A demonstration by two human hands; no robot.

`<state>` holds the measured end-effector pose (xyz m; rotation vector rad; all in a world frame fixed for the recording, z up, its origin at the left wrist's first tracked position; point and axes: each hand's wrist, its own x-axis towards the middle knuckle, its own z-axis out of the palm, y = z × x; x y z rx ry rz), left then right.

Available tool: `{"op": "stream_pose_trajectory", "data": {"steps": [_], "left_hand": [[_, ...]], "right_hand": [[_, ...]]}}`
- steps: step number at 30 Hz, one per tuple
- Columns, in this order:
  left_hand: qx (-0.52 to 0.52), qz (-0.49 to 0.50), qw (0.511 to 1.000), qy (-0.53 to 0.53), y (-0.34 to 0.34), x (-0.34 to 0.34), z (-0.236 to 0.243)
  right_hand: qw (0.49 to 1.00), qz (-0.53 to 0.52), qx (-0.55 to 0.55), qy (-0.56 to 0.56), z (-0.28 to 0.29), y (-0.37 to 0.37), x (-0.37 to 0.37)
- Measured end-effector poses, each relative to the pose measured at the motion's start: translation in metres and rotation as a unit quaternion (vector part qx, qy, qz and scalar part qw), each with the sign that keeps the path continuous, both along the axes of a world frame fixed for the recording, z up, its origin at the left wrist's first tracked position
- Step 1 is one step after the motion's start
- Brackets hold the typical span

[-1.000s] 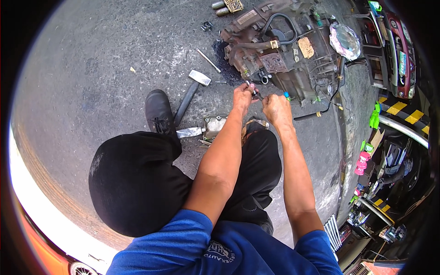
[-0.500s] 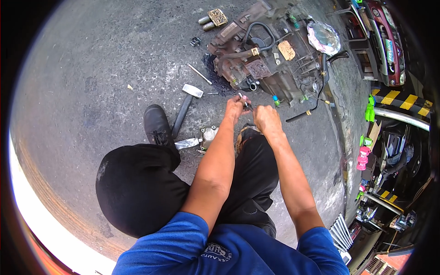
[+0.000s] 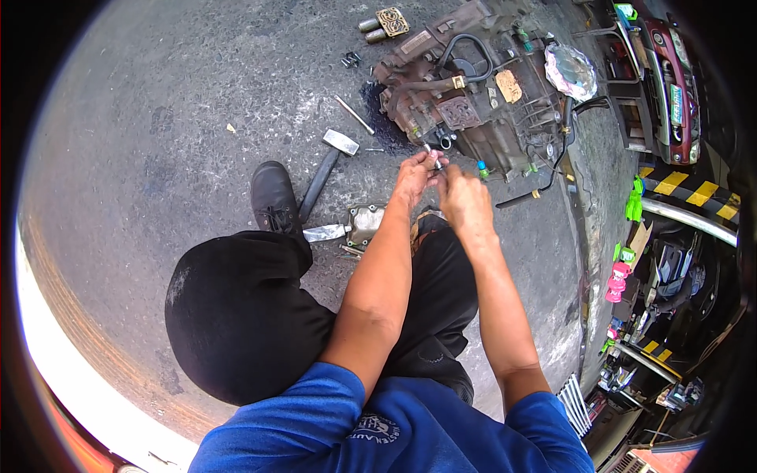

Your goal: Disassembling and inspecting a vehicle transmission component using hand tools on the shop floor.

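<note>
My left hand [image 3: 412, 177] is closed, its fingertips pinching a short, slim silver metal piece [image 3: 438, 165] that points toward the gearbox. My right hand [image 3: 467, 199] is curled right beside it, at the near end of that piece; whatever lies in its fist is hidden. Just beyond both hands sits a large, dirty gearbox [image 3: 493, 142] with a black hose looped on top and a round open port [image 3: 445, 143] on its near side. Dark fluid [image 3: 375, 106] stains the ground at its left.
Left of my hands lie a hammer [image 3: 321, 175], a thin metal rod [image 3: 355, 115], a silver tube [image 3: 326, 233] and a metal cover [image 3: 366, 224]. Farther off are small bolts [image 3: 351, 59] and a plate with cylinders [image 3: 391, 22]. A foil-lined bowl [image 3: 571, 72] rests at the gearbox's far right.
Both hands have moved slightly forward and right, nearer the gearbox, with the silver piece between them. My right hand has turned a little. The whole view has shifted slightly.
</note>
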<state>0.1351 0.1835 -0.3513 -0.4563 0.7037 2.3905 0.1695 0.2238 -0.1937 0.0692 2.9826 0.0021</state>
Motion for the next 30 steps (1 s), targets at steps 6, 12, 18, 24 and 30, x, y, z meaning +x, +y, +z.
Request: {"op": "stream_pose_trajectory", "data": {"steps": [6, 12, 18, 24, 30], "left_hand": [[0.034, 0.013, 0.999, -0.013, 0.002, -0.006, 0.003], [0.040, 0.029, 0.998, -0.025, 0.003, 0.000, -0.003], [0.061, 0.052, 0.997, -0.015, 0.002, 0.002, -0.013], [0.058, 0.032, 0.998, -0.022, 0.006, 0.003, -0.005], [-0.008, 0.012, 1.000, -0.002, 0.004, -0.006, -0.004]], "right_hand": [[0.975, -0.121, -0.170, 0.076, 0.004, 0.033, -0.011], [0.981, -0.085, -0.145, 0.098, -0.005, 0.046, -0.019], [0.991, 0.047, -0.096, 0.079, -0.014, 0.018, 0.011], [0.979, -0.130, -0.121, 0.103, 0.004, 0.061, -0.040], [0.995, -0.063, -0.074, 0.009, -0.007, 0.002, 0.014]]}}
